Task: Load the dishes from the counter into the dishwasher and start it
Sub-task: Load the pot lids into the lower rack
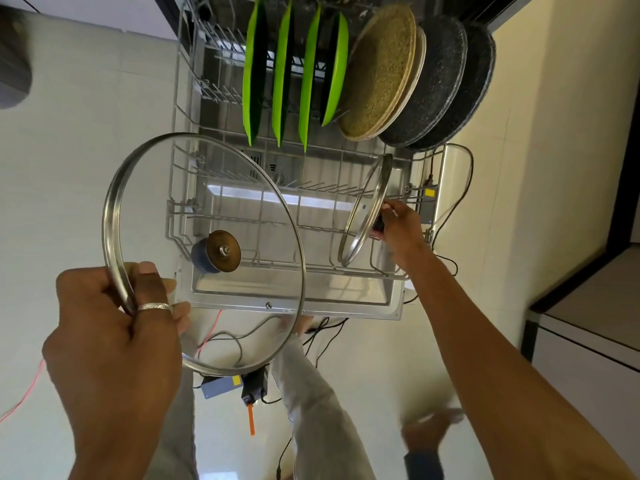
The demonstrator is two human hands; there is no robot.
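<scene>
Now my right hand (398, 226) pinches small lid (367, 213) knob in near rack (180, 216) | left hand (114, 327) grips big glass lid (204, 251) rim | risk: lids may knock, small one may tip.

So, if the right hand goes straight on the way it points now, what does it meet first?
Probably the small glass lid whose knob the right hand already holds; beyond it lies the empty rack. Depth is unclear.

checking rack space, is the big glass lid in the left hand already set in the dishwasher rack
No, the left hand holds the large glass lid by its rim above the rack.
</scene>
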